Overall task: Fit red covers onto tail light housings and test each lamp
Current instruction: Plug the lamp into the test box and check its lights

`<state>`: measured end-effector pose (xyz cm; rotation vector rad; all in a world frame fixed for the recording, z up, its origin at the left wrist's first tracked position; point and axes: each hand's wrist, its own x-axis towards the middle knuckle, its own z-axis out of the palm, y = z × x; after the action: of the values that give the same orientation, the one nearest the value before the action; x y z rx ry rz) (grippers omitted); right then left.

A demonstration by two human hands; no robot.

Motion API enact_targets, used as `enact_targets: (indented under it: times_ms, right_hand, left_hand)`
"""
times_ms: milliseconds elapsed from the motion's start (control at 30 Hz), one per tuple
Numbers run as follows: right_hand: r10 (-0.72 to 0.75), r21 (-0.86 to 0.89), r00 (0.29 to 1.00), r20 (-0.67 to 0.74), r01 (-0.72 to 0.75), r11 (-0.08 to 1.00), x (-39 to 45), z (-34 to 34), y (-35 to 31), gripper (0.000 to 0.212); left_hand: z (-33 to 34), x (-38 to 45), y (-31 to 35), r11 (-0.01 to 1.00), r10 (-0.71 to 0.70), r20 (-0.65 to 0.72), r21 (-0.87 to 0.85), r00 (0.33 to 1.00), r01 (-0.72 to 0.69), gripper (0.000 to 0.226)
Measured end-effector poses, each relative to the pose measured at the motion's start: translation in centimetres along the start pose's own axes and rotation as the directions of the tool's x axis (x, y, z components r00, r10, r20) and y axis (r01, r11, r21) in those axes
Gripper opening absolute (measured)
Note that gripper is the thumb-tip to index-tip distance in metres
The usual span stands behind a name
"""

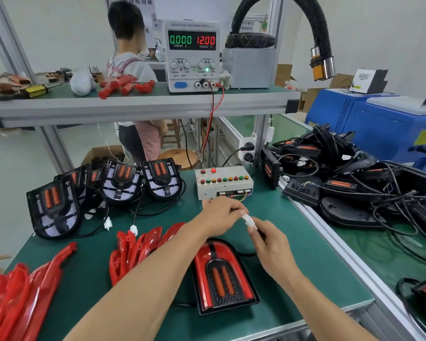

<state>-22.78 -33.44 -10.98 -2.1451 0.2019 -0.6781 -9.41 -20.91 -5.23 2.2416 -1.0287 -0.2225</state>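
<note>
Both bare forearms reach forward over the green-matted tabletop (pixel 293 242) and meet just in front of the off-white test box with its row of red, green and yellow buttons (pixel 223 181). The left hand (pixel 219 215) comes in from the lower left, palm down, wrist bent slightly, its fingers (pixel 240 210) pinched together on one end of a small white plastic wire connector (pixel 250 221). The right hand (pixel 272 244) rises from the lower right, knuckles up, its fingers (pixel 256 226) closed on the other end of the same connector, so the two hands touch at that piece.

Below the wrists lies a black tail light housing with a glossy red cover fitted over it (pixel 221 274), flat on the tabletop, its two orange lamp strips facing up. Just left of it stands a row of loose red plastic covers (pixel 138 244). Further back on the left, several uncovered black housings with orange strips (pixel 123 178) lean upright. On the shelf above, a grey power supply (pixel 192 55) reads 0.000 and 12.00.
</note>
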Motion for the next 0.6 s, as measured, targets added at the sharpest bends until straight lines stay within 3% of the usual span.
enact_targets:
  times_ms: [267,367,600]
  right_hand:
    - [0.022,-0.011,0.998,0.064,-0.021,1.0,0.26,-0.32,-0.05,0.023]
    - [-0.004,-0.042,0.999,0.034,0.005,0.999,0.12,-0.37,-0.09,0.017]
    - [0.024,-0.03,0.998,0.064,-0.022,0.999,0.17,-0.47,-0.2,0.018]
  left_hand:
    - [-0.63,-0.59,0.26,0.999,0.038,-0.001,0.014,0.999,-0.038,0.025]
    - [-0.67,-0.8,0.54,0.991,0.094,0.026,0.097,0.995,-0.096,0.025]
    - [-0.53,-1.06,0.39,0.986,0.116,0.1,0.108,0.988,-0.127,0.031]
